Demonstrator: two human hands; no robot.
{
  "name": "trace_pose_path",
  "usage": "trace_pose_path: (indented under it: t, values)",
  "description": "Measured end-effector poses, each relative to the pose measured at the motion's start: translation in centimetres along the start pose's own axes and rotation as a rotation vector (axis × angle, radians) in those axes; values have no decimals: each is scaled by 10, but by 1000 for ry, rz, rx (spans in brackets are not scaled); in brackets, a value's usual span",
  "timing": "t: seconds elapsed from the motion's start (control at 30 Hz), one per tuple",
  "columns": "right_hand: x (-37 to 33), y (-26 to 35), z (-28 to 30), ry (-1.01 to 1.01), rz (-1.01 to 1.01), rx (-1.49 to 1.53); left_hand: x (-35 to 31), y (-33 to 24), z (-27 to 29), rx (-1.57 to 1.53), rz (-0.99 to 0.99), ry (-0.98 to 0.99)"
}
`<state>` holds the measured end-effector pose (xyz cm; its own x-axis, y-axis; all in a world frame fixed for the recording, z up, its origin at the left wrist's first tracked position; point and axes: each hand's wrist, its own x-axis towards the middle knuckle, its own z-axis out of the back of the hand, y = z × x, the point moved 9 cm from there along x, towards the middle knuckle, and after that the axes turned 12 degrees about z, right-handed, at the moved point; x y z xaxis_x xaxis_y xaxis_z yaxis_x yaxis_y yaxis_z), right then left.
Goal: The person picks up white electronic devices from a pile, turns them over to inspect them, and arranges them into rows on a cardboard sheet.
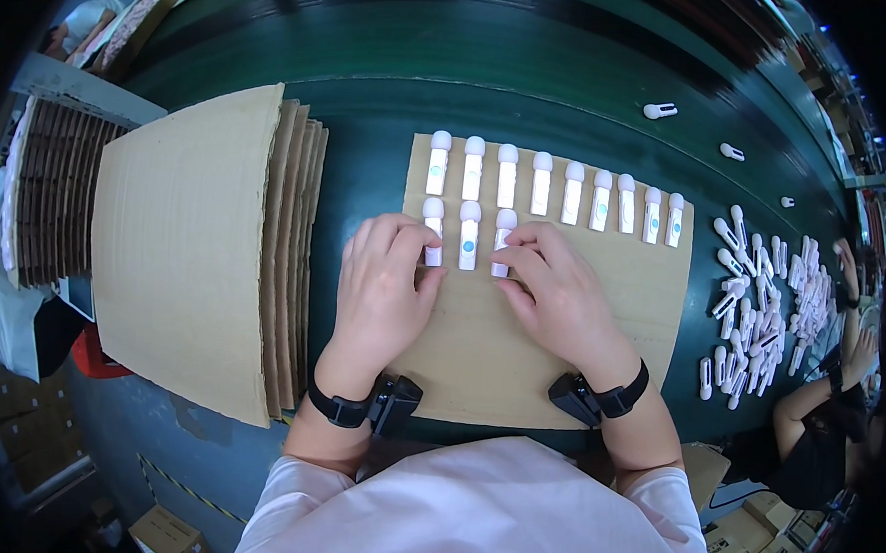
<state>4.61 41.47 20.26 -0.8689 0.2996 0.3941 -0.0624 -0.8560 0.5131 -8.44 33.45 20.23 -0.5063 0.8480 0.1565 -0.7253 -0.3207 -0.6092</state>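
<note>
A flat brown cardboard sheet (580,344) lies before me on the green table. Along its far edge runs a row of several small white wands (541,187) with rounded pale-lilac heads; some have a round blue or green mark. Nearer to me is a second row of three. My left hand (375,283) has its thumb and index finger closed around the lower part of the leftmost wand (433,214) there. My right hand (567,298) pinches the lower end of the rightmost wand (506,221). Between them a wand with a blue mark (468,233) lies untouched.
To the left stands a stack of cardboard sheets (184,243), with slotted brown dividers (67,192) beyond it. A loose heap of wands (751,323) covers the table's right side; a few lie scattered farther back, including one wand (660,111). Another person's arm (807,406) reaches in at far right.
</note>
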Motion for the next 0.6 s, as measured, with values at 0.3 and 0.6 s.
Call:
trace_pose_path:
  t: [0.3,0.6]
  values:
    - [-1,0,-1,-18,18,-29,-1,0,2,1,-17,-15]
    - [1,2,37,-41,-8,10,-9,-26,3,-171,-93,149]
